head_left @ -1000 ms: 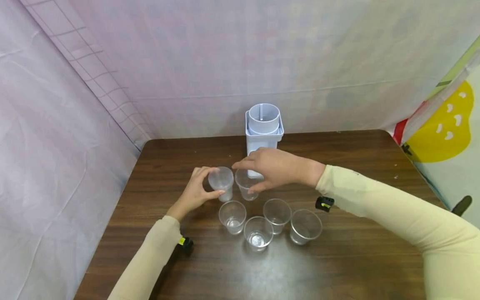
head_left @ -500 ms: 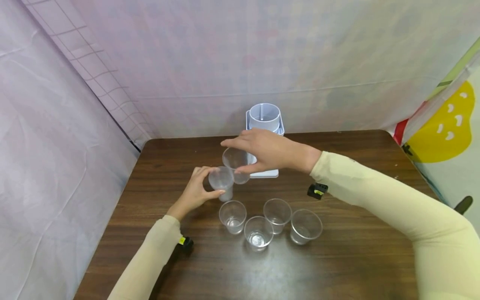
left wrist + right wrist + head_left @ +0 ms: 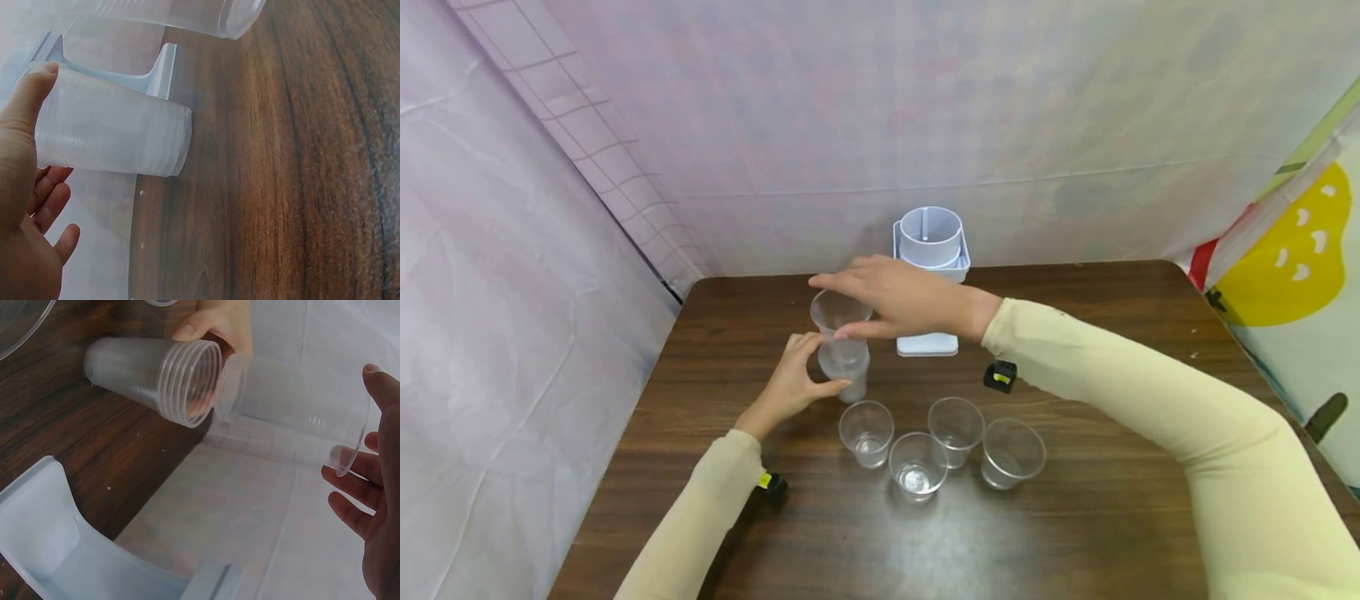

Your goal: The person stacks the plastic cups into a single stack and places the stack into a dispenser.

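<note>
In the head view, my left hand [image 3: 793, 379] grips a stack of nested clear plastic cups [image 3: 852, 383] near its rim, thumb and fingers on opposite sides. The right wrist view shows several rims together on this stack [image 3: 125, 365]. My right hand [image 3: 906, 296] pinches the rim of a single clear plastic cup [image 3: 831, 310], thumb on one side and fingers on the other. That cup is upright above the stack, its base right at the stack's mouth. In the left wrist view, the left thumb lies along the side of the stack [image 3: 112, 125].
Several separate clear cups stand upright nearer me, among them one at the left [image 3: 867, 433] and one at the right [image 3: 1012, 454]. A pale plastic stand with a round top cup [image 3: 929, 242] is at the back of the brown wooden table [image 3: 1075, 533], before a cloth backdrop.
My right hand has lifted the single cup off the table beside the stack and carried it left, over the stack. The left hand and its stack have stayed put.
</note>
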Available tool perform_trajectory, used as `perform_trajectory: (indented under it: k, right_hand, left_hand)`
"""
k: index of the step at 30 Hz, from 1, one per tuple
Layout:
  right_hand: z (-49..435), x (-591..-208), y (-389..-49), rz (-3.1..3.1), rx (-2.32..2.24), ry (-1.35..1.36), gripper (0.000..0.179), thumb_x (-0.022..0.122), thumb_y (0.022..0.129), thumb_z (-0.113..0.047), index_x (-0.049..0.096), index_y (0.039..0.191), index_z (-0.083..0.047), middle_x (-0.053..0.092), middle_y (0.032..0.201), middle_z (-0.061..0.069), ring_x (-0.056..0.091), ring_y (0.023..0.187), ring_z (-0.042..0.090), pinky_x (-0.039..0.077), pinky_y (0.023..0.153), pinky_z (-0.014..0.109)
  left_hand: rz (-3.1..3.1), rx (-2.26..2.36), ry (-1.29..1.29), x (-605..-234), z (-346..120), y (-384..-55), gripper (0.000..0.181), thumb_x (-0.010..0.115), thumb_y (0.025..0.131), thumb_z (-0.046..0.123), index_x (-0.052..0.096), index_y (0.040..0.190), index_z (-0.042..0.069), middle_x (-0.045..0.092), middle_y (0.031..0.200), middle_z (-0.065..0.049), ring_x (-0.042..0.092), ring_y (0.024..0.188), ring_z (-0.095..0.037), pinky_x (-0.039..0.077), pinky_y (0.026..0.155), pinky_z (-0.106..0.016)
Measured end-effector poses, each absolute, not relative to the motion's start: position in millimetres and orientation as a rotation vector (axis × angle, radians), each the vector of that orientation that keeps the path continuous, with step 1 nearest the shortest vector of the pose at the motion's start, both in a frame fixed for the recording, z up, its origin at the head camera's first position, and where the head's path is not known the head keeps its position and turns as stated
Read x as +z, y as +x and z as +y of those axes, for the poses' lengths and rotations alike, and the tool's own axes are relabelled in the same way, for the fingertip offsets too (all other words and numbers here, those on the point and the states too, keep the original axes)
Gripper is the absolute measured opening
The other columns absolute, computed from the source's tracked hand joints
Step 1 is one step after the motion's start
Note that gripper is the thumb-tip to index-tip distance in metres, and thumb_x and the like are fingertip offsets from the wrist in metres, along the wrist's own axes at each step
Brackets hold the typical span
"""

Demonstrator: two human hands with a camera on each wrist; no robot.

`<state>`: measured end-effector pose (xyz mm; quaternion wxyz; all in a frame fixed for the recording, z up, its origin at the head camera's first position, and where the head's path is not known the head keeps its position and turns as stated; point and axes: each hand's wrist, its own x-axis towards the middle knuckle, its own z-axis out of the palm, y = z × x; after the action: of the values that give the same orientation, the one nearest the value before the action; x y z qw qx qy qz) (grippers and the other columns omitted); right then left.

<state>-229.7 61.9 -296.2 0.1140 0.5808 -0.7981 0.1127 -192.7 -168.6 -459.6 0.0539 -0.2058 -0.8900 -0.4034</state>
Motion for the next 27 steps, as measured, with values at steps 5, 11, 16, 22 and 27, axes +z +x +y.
perform_trajectory:
  k: [5, 11, 16, 22, 27]
  right_hand:
    - [55, -302, -231, -2.358, 0.304, 1.699, 0.07, 0.058, 0.095, -0.052, 0.042, 0.149, -0.01, 0.064, 0.132, 0.004, 0.059, 0.118, 0.02, 0.044, 0.107, 0.038]
    - [51, -311, -232, -2.39, 0.282, 1.718, 0.07, 0.057, 0.096, -0.053, 0.041, 0.149, -0.009, 0.064, 0.132, 0.005, 0.06, 0.117, 0.02, 0.045, 0.107, 0.039]
    - [51, -321, -233, -2.4, 0.27, 1.732, 0.07, 0.056, 0.096, -0.052, 0.042, 0.149, -0.009, 0.062, 0.137, 0.005, 0.059, 0.123, 0.021, 0.044, 0.109, 0.04]
    - [51, -333, -234, -2.427, 0.292, 1.735, 0.073, 0.061, 0.093, -0.053, 0.042, 0.148, -0.009, 0.063, 0.133, 0.005, 0.059, 0.121, 0.02, 0.045, 0.108, 0.037]
    - [50, -340, -235, -2.453, 0.31, 1.732, 0.075, 0.061, 0.092, -0.054, 0.042, 0.148, -0.008, 0.06, 0.139, 0.007, 0.058, 0.125, 0.022, 0.045, 0.109, 0.038]
  left_hand:
    - [-2.698, -1.228, -0.633, -460, -169, -192, 0.074, 0.087, 0.075, 0.031, 0.053, 0.137, 0.01, 0.059, 0.133, -0.006, 0.043, 0.119, -0.024, 0.042, 0.105, -0.049]
    - [-2.684, -1.246, -0.638, -461, -168, -192, 0.069, 0.087, 0.075, 0.029, 0.055, 0.134, 0.015, 0.059, 0.133, -0.004, 0.043, 0.12, -0.024, 0.041, 0.106, -0.049]
    - [-2.682, -1.246, -0.636, -463, -167, -193, 0.065, 0.087, 0.075, 0.029, 0.056, 0.131, 0.017, 0.059, 0.133, -0.003, 0.043, 0.12, -0.024, 0.041, 0.105, -0.051]
    - [-2.677, -1.233, -0.649, -462, -167, -192, 0.063, 0.087, 0.075, 0.029, 0.056, 0.129, 0.016, 0.06, 0.133, -0.003, 0.043, 0.118, -0.023, 0.042, 0.103, -0.05]
    - [-2.682, -1.228, -0.648, -462, -168, -192, 0.065, 0.087, 0.075, 0.03, 0.056, 0.13, 0.014, 0.06, 0.13, -0.004, 0.043, 0.118, -0.024, 0.042, 0.104, -0.051]
